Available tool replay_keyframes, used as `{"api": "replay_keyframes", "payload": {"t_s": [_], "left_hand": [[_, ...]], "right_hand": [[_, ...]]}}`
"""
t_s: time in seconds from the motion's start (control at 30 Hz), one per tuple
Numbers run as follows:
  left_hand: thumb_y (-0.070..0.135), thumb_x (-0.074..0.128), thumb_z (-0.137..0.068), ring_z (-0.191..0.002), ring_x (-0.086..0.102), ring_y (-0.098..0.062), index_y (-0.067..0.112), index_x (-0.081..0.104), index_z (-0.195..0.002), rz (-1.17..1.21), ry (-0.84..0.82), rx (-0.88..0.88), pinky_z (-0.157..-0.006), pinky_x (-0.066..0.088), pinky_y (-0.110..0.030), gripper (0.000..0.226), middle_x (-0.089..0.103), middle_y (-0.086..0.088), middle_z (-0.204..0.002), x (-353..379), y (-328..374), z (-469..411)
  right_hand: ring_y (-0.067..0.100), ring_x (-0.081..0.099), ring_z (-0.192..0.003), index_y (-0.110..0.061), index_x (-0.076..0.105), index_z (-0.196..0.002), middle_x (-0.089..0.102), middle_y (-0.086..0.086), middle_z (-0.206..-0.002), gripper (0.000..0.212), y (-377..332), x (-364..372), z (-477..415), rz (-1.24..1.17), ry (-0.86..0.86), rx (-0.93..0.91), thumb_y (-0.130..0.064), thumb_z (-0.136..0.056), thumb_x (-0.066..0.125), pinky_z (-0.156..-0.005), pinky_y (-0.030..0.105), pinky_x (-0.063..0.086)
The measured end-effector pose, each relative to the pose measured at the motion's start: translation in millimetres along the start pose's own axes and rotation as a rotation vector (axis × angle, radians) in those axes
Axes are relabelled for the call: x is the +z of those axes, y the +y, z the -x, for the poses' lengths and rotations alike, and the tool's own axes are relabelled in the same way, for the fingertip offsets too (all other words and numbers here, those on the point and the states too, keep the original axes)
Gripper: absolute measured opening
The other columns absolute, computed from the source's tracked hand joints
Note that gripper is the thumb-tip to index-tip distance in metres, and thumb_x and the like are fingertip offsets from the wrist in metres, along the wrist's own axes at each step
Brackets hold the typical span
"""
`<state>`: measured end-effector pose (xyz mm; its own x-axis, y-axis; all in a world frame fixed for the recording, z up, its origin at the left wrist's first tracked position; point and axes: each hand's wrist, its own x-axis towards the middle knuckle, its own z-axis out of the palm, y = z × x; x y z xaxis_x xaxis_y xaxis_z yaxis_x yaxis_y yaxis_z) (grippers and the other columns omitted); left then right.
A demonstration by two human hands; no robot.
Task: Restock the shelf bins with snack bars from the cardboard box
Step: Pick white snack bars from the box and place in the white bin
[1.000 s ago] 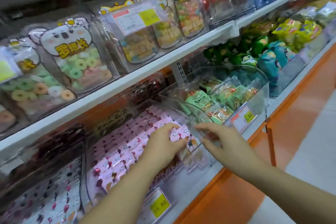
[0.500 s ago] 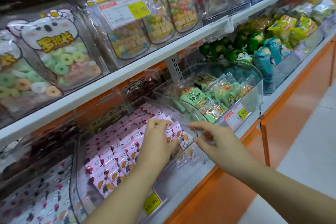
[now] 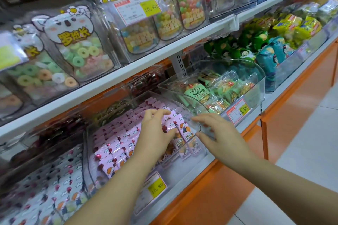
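Since a second earlier, the left hand [image 3: 155, 133] was curled tighter over the front bars instead of lying flatter on them. The right hand [image 3: 221, 133] was kept at the same front rim, and the view was shifted slightly.

The pink snack bars [image 3: 117, 144] were stacked in rows inside a clear bin [image 3: 175, 168] on the lower shelf, filling it from the back to the front wall. The left hand was reached into the bin's front right corner. Its fingers [image 3: 155, 113] were hooked over the tops of the frontmost bars and its thumb [image 3: 171, 133] was pressed against their faces, so a few bars were gripped between them. The right hand was held outside the bin at that corner, fingers straight and spread, nothing grasped. Its fingertips [image 3: 197, 119] were at the curved rim; actual contact could not be told through the clear plastic.

A yellow price tag [image 3: 157, 188] was fixed low on the bin's front wall. Just left of it, a bin of white-wrapped bars [image 3: 54, 188] was seen, partly blurred. Just right, a second clear bin [image 3: 259, 86] held green snack packets [image 3: 197, 92], with its own price tag [image 3: 237, 110] on the front. Further right along the shelf, green, teal and yellow bags [image 3: 274, 51] were piled.

On the white upper shelf [image 3: 128, 71], bags of ring candy [image 3: 76, 49] stood toward the left end, with another price tag [image 3: 140, 8] on a clear case beside them. An orange base panel [image 3: 210, 197] ran under the lower shelf's front edge, with pale floor tiles [image 3: 311, 142] to its right.
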<state>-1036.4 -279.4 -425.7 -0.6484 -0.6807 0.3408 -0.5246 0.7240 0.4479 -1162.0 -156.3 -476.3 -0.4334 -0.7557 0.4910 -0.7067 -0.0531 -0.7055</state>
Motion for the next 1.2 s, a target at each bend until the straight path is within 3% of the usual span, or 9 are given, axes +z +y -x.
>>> {"api": "replay_keyframes", "payload": {"t_s": [0.13, 0.3, 0.5, 0.6, 0.67, 0.77, 0.9, 1.03, 1.2], "left_hand": [[0.024, 0.063, -0.090, -0.086, 0.043, 0.006, 0.029, 0.057, -0.116, 0.027, 0.005, 0.053, -0.067, 0.031, -0.004, 0.027, 0.041, 0.013, -0.116, -22.9, 8.8, 27.6], [0.014, 0.060, -0.091, -0.086, 0.050, 0.000, 0.030, 0.060, -0.100, 0.133, 0.028, 0.120, -0.073, 0.037, -0.004, 0.019, 0.052, 0.014, -0.100, -51.9, 6.7, 95.6], [0.003, 0.056, -0.090, -0.070, 0.052, 0.009, 0.030, 0.059, -0.091, 0.303, 0.077, -0.102, -0.062, 0.041, -0.008, 0.027, 0.059, 0.013, -0.086, -65.4, -38.6, 209.6], [0.007, 0.055, -0.091, -0.067, 0.053, 0.000, 0.037, 0.058, -0.087, 0.335, 0.088, -0.256, -0.062, 0.042, -0.016, 0.030, 0.064, 0.003, -0.086, -65.1, -70.5, 261.2], [0.008, 0.056, -0.092, -0.070, 0.055, -0.005, 0.033, 0.060, -0.091, 0.329, 0.093, -0.323, -0.064, 0.042, -0.012, 0.025, 0.065, 0.004, -0.086, -64.3, -91.8, 293.2], [0.010, 0.058, -0.091, -0.077, 0.056, 0.001, 0.035, 0.059, -0.092, 0.321, 0.093, -0.421, -0.067, 0.041, -0.005, 0.025, 0.060, 0.019, -0.088, -61.4, -121.9, 334.8], [0.013, 0.056, -0.093, -0.090, 0.054, 0.004, 0.029, 0.060, -0.104, 0.324, 0.023, -0.571, -0.070, 0.039, -0.006, 0.020, 0.059, 0.017, -0.098, -46.1, -160.9, 372.7], [0.016, 0.056, -0.094, -0.103, 0.055, -0.006, 0.028, 0.055, -0.112, 0.295, -0.112, -0.693, -0.080, 0.041, -0.015, 0.022, 0.058, 0.010, -0.107, -24.5, -191.1, 399.7], [0.027, 0.056, -0.095, -0.119, 0.047, -0.016, 0.028, 0.049, -0.128, 0.204, -0.280, -0.811, -0.096, 0.041, -0.028, 0.034, 0.046, 0.004, -0.130, 3.3, -211.7, 414.0]], "right_hand": [[0.006, 0.040, -0.119, -0.027, 0.056, -0.125, 0.046, -0.012, -0.126, 0.035, -25.0, -4.1, 10.9, 0.080, 0.004, -0.058, -0.022, -0.091, 0.060, -0.094, 0.019, 0.034], [0.013, 0.050, -0.108, -0.022, 0.061, -0.119, 0.053, -0.004, -0.120, 0.033, -74.0, 4.1, 48.8, -0.007, -0.042, -0.085, -0.013, -0.088, 0.063, -0.091, 0.027, 0.041], [0.012, 0.053, -0.091, -0.018, 0.061, -0.120, 0.052, -0.009, -0.109, 0.036, -110.1, 47.8, 134.5, -0.034, -0.197, -0.058, -0.010, -0.086, 0.065, -0.083, 0.024, 0.044], [0.016, 0.055, -0.088, -0.018, 0.062, -0.118, 0.054, -0.007, -0.104, 0.037, -116.9, 71.6, 170.0, -0.026, -0.273, -0.052, -0.007, -0.084, 0.066, -0.078, 0.023, 0.045], [0.016, 0.055, -0.091, -0.026, 0.060, -0.117, 0.055, -0.006, -0.103, 0.036, -114.8, 86.4, 188.2, 0.000, -0.343, -0.009, -0.011, -0.085, 0.066, -0.081, 0.030, 0.048], [0.013, 0.055, -0.098, -0.041, 0.053, -0.119, 0.056, -0.013, -0.110, 0.040, -105.0, 105.5, 205.4, 0.104, -0.434, 0.005, -0.023, -0.085, 0.064, -0.087, 0.036, 0.050], [0.012, 0.054, -0.107, -0.025, 0.052, -0.127, 0.049, -0.006, -0.122, 0.039, -80.1, 129.9, 225.0, 0.203, -0.639, 0.158, -0.016, -0.090, 0.061, -0.085, 0.012, 0.035], [0.031, 0.046, -0.125, -0.020, 0.052, -0.131, 0.043, 0.008, -0.143, 0.042, -52.3, 152.1, 244.5, 0.303, -0.739, 0.228, -0.020, -0.091, 0.060, -0.098, 0.041, 0.044], [0.032, 0.037, -0.132, -0.016, 0.040, -0.141, 0.027, 0.008, -0.150, 0.054, -34.7, 177.7, 252.2, 0.477, -0.826, 0.300, -0.023, -0.091, 0.058, -0.097, 0.036, 0.042]]}}
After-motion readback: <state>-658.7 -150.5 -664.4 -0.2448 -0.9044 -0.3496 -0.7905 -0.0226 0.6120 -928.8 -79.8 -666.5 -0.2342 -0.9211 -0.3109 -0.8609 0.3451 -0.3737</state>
